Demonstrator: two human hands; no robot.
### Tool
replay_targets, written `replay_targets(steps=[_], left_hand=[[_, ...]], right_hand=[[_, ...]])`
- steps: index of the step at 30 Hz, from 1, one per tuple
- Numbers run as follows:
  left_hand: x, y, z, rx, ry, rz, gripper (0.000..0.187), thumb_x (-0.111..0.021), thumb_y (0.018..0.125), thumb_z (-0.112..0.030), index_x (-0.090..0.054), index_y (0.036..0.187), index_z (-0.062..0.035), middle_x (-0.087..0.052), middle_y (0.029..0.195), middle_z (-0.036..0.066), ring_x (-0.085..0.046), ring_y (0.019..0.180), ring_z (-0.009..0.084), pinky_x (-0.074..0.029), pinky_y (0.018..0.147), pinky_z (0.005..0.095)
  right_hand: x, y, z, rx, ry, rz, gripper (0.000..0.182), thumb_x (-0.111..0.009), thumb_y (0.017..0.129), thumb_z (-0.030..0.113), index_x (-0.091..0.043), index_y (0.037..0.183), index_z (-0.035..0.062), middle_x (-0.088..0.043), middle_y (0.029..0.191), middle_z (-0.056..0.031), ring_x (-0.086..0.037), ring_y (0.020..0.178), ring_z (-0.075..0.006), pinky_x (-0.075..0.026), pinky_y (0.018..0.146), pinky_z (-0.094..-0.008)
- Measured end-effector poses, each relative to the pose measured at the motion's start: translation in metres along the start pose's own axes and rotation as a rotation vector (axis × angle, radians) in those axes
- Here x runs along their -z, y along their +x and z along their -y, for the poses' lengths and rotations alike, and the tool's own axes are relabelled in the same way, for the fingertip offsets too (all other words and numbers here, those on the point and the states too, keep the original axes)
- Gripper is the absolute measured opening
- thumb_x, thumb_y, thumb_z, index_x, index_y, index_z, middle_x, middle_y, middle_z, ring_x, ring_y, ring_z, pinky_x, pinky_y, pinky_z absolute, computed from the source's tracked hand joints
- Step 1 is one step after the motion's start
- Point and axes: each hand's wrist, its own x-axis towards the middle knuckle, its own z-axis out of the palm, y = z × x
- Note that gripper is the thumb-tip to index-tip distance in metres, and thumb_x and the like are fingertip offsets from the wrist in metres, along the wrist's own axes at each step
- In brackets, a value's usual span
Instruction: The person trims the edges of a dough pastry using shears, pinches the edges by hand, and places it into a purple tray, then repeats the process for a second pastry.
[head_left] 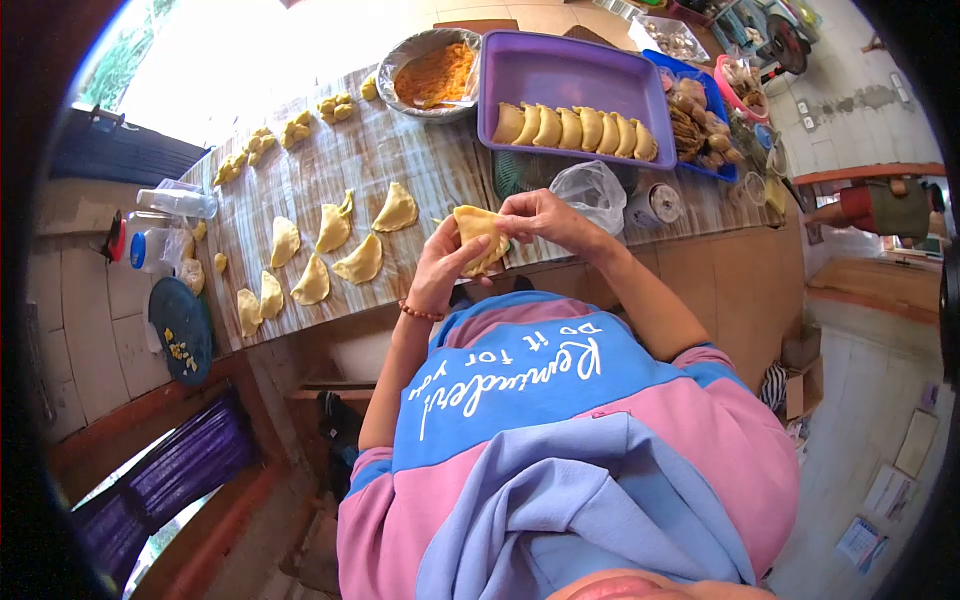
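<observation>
Wood-print table [430,170]: crowded across the upper half of the frame, and the lowest crescents [249,312], lower left, sit near its edge; one careless sweep could send them off.
Purple tray [560,75]: upper centre, a single row of folded pastries [570,128] packed in close, so soft sides might stick together.
Metal bowl [395,105]: just left of the tray, orange filling [437,75] inside; overstuffing from it could split a seam.
Clear plastic bag [588,195]: right of centre, below the tray, right in the way of a reach there, and it could snag.
Hands: together mid-frame, left hand [447,262] cradling, right hand [540,218] pinching the edge.
Dough half-moon [478,232]: there it is, between them at centre; too hard a pinch may tear it, too light may leave a gap.
Dough lumps [335,107]: upper left, uncovered, possibly drying.
</observation>
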Motion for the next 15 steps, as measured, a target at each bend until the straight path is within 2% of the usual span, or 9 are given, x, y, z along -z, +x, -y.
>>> replay_targets(steps=[4, 7, 10, 13, 15], left_hand=[[0.003, -0.002, 0.0, 0.008, 0.036, -0.002, 0.034, -0.06, 0.088, -0.01, -0.048, 0.12, -0.0038, -0.062, 0.104, 0.007, -0.064, 0.085, 0.0142, -0.054, 0.062, 0.0231], [0.006, -0.001, 0.007, 0.011, 0.029, -0.002, 0.034, -0.059, 0.088, -0.009, -0.048, 0.12, -0.0039, -0.063, 0.104, 0.007, -0.064, 0.084, 0.0141, -0.054, 0.059, 0.0231], [0.005, -0.002, 0.008, 0.008, 0.026, -0.009, 0.034, -0.059, 0.089, -0.009, -0.048, 0.12, -0.0038, -0.063, 0.104, 0.007, -0.064, 0.084, 0.0139, -0.054, 0.057, 0.0228], [0.003, -0.003, 0.005, 0.018, 0.028, -0.013, 0.034, -0.059, 0.089, -0.009, -0.048, 0.12, -0.0036, -0.063, 0.103, 0.007, -0.064, 0.083, 0.0137, -0.054, 0.054, 0.0226], [0.002, -0.003, 0.006, 0.01, 0.024, -0.02, 0.033, -0.059, 0.088, -0.009, -0.048, 0.119, -0.0035, -0.063, 0.103, 0.007, -0.064, 0.082, 0.0136, -0.054, 0.052, 0.0226]], right_hand=[[-0.001, 0.0, -0.003, -0.008, -0.003, 0.021, 0.02, -0.062, 0.089, 0.024, -0.063, 0.085, 0.0037, -0.055, 0.07, 0.0046, -0.047, 0.062, -0.0029, -0.038, 0.054, -0.019], [-0.005, -0.002, -0.008, 0.052, -0.134, -0.038, 0.019, -0.062, 0.088, 0.022, -0.064, 0.086, 0.0037, -0.058, 0.072, 0.0042, -0.048, 0.064, -0.0017, -0.04, 0.058, -0.0199], [-0.007, -0.003, -0.01, 0.034, -0.112, -0.068, 0.02, -0.06, 0.089, 0.022, -0.064, 0.086, 0.0027, -0.058, 0.071, 0.0041, -0.048, 0.064, -0.0021, -0.041, 0.058, -0.0208], [-0.003, -0.006, -0.007, -0.046, -0.013, -0.012, 0.021, -0.06, 0.089, 0.023, -0.063, 0.087, 0.0025, -0.057, 0.072, 0.0039, -0.049, 0.066, -0.0022, -0.04, 0.058, -0.0207], [0.0, -0.006, -0.01, -0.016, 0.064, 0.011, 0.022, -0.06, 0.09, 0.024, -0.063, 0.088, 0.0025, -0.057, 0.072, 0.0042, -0.049, 0.066, -0.0022, -0.04, 0.058, -0.0198]])
